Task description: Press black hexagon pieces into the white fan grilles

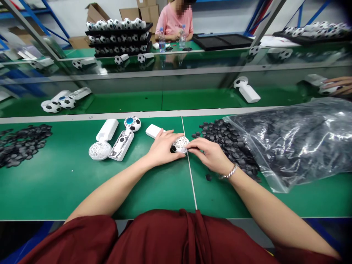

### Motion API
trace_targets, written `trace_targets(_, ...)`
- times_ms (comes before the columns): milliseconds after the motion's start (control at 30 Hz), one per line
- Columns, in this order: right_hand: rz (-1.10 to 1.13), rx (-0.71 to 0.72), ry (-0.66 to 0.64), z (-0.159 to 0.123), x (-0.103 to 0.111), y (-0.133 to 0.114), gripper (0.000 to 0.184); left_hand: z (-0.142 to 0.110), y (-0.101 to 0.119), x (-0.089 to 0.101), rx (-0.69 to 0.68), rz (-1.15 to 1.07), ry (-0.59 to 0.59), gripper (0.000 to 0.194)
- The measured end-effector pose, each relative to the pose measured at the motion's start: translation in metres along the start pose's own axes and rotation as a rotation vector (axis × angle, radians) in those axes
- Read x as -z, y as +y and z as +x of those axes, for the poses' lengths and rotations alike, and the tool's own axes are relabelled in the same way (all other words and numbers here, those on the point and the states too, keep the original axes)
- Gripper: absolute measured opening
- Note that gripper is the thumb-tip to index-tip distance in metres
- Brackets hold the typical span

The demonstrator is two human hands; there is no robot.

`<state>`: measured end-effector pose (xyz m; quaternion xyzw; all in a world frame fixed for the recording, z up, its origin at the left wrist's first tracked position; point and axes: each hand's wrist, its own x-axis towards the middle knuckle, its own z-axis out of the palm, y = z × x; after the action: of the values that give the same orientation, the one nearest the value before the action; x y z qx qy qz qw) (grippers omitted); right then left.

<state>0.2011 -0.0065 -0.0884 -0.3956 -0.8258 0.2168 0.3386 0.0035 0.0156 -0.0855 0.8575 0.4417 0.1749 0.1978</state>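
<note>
My left hand (164, 147) is closed around the ball-shaped head of a white football-style device (181, 143), whose white handle (154, 131) lies on the table to the left. The head shows a white lattice and a black patch at its left edge. At its right side my right hand (208, 153) has thumb and forefinger pinched together against the ball; whatever is between them is too small to make out. Close to that hand spreads a pile of small black pieces (226, 137), and one loose black piece (208, 177) rests nearer me.
A clear plastic bag of black pieces (299, 139) takes up the right side. On the left are more black pieces (24, 145) and two devices (100, 150). Other devices (249, 91) sit on the green strip beyond. A co-worker's hand (337, 85) holds one; another person sits opposite.
</note>
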Motion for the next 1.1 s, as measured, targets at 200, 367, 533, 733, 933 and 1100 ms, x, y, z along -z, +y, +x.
trace_targets(200, 0.013, -0.043, 0.116, -0.001, 0.000, 0.001, 0.007, 0.000, 0.000, 0.000, -0.005, -0.007, 0.008, 0.063)
trace_targets(367, 0.146, -0.124, 0.052, -0.001, -0.006, -0.005, 0.007, -0.001, 0.000, 0.000, -0.011, -0.010, 0.012, 0.063)
trace_targets(533, 0.302, -0.233, 0.059, 0.000, -0.014, -0.002, 0.010, -0.001, 0.000, 0.000, 0.001, -0.016, 0.013, 0.063)
trace_targets(733, 0.377, -0.348, 0.064, 0.002, -0.018, 0.002, 0.014, -0.001, 0.001, 0.000, 0.004, -0.014, 0.031, 0.058)
trace_targets(933, 0.376, -0.398, 0.047, 0.005, -0.019, 0.004, 0.014, 0.001, 0.001, -0.002, 0.034, -0.046, 0.087, 0.057)
trace_targets(1100, 0.354, -0.364, 0.050, 0.007, -0.019, 0.003, 0.015, 0.002, 0.000, -0.002, 0.017, -0.078, 0.084, 0.058)
